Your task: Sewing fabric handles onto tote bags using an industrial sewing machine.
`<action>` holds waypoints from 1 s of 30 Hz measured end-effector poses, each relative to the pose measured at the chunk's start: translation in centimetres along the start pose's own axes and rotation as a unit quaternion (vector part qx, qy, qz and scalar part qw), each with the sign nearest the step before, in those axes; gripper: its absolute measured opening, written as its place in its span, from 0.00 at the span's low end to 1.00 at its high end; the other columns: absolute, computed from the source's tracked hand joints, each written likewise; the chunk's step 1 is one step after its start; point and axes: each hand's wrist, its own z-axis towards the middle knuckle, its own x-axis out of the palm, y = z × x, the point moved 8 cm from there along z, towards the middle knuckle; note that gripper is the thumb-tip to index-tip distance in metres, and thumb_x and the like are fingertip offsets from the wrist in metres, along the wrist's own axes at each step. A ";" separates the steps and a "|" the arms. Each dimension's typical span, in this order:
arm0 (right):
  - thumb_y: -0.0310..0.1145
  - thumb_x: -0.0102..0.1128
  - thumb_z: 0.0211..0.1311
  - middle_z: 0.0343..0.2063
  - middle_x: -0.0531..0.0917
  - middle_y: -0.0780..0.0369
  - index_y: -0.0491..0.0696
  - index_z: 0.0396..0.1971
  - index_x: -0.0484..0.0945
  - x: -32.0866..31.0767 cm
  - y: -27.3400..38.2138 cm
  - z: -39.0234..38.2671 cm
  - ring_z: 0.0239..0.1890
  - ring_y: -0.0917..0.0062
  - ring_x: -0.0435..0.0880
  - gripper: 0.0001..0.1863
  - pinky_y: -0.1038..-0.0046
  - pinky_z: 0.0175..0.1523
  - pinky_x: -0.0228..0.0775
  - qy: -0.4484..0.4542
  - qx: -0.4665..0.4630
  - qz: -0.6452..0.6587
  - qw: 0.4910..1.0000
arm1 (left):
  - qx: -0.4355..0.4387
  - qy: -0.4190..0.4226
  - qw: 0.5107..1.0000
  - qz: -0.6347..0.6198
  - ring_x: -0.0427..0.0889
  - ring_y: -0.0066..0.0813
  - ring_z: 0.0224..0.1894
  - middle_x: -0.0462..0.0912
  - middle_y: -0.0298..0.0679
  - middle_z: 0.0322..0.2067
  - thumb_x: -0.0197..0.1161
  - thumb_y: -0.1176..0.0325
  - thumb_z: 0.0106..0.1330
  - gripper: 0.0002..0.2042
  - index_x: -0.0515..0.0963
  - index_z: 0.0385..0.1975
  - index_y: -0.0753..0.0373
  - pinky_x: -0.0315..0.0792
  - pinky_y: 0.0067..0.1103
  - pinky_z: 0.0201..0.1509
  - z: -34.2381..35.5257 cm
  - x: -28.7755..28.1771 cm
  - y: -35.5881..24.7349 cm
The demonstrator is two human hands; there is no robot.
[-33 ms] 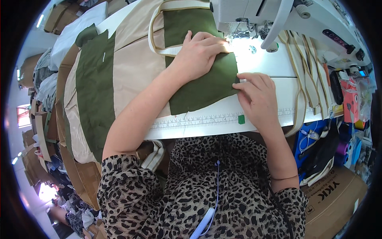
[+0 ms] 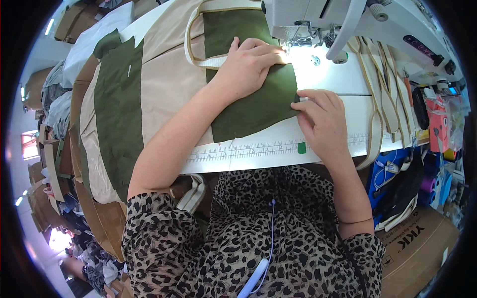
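A large beige and dark green fabric piece (image 2: 256, 111) lies across the white sewing table (image 2: 268, 161), its right green panel reaching the sewing machine (image 2: 310, 12). A cream webbing strap (image 2: 213, 63) with tan edges loops over this panel. My left hand (image 2: 246, 69) lies over strap and fabric, fingers stretched toward the lit needle area; the strap's end there is partly hidden beneath them. At the panel's right edge, my right hand (image 2: 322, 115) pinches the green fabric between thumb and fingers.
More cream straps (image 2: 385, 94) hang over the table's right side. A printed ruler scale (image 2: 228, 150) and a green patch (image 2: 301, 148) mark the front edge. Cardboard boxes (image 2: 417, 248) stand lower right, and another cardboard box (image 2: 97, 218) flanks the table at left.
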 end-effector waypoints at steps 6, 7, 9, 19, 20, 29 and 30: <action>0.28 0.67 0.56 0.47 0.82 0.67 0.49 0.35 0.84 0.1 -0.5 0.5 0.53 0.71 0.76 0.07 0.64 0.59 0.64 -0.011 0.024 -0.031 0.999 | 0.007 -0.031 0.999 0.004 0.78 0.35 0.56 0.85 0.30 0.50 0.59 0.77 0.63 0.14 0.85 0.45 0.54 0.67 0.33 0.63 1.1 -0.4 0.6; 0.28 0.67 0.56 0.46 0.82 0.67 0.49 0.36 0.84 0.3 -0.7 0.6 0.53 0.71 0.76 0.07 0.64 0.59 0.64 -0.011 0.031 -0.030 0.999 | 0.003 -0.023 1.000 0.002 0.78 0.35 0.55 0.85 0.30 0.49 0.59 0.77 0.63 0.14 0.85 0.45 0.54 0.67 0.33 0.63 1.1 -0.3 0.9; 0.28 0.67 0.57 0.46 0.82 0.67 0.50 0.36 0.84 0.5 -0.9 0.6 0.53 0.71 0.76 0.07 0.64 0.59 0.63 -0.010 0.038 -0.030 0.999 | 0.000 -0.016 1.000 0.000 0.78 0.36 0.55 0.85 0.31 0.48 0.59 0.77 0.63 0.14 0.85 0.45 0.54 0.67 0.32 0.63 1.3 -0.2 1.1; 0.26 0.66 0.56 0.47 0.83 0.68 0.50 0.38 0.87 0.5 -0.5 0.5 0.51 0.71 0.78 0.10 0.66 0.57 0.65 -0.008 0.039 -0.046 0.998 | 0.002 -0.030 0.999 0.030 0.77 0.36 0.55 0.85 0.34 0.48 0.59 0.76 0.63 0.14 0.85 0.45 0.55 0.68 0.33 0.63 0.8 -0.5 1.0; 0.26 0.65 0.56 0.47 0.83 0.68 0.50 0.38 0.87 0.4 -0.6 0.5 0.51 0.71 0.78 0.09 0.66 0.57 0.65 -0.010 0.038 -0.049 0.998 | 0.008 -0.027 0.999 0.026 0.77 0.36 0.55 0.84 0.35 0.48 0.59 0.75 0.64 0.13 0.85 0.45 0.55 0.67 0.33 0.64 0.9 -0.4 1.0; 0.29 0.67 0.56 0.46 0.82 0.68 0.50 0.38 0.85 0.4 -0.6 0.9 0.52 0.71 0.77 0.09 0.64 0.58 0.64 -0.019 0.022 -0.033 0.999 | -0.015 -0.040 0.999 0.014 0.77 0.37 0.57 0.84 0.35 0.48 0.62 0.69 0.64 0.11 0.86 0.45 0.54 0.66 0.35 0.64 1.0 -1.1 1.0; 0.29 0.67 0.56 0.46 0.82 0.68 0.50 0.38 0.85 0.5 -0.5 0.9 0.52 0.71 0.77 0.09 0.64 0.58 0.64 -0.019 0.010 -0.029 0.999 | -0.024 -0.036 0.999 0.014 0.77 0.36 0.58 0.85 0.36 0.48 0.63 0.68 0.63 0.11 0.86 0.43 0.53 0.66 0.35 0.63 0.9 -1.2 1.1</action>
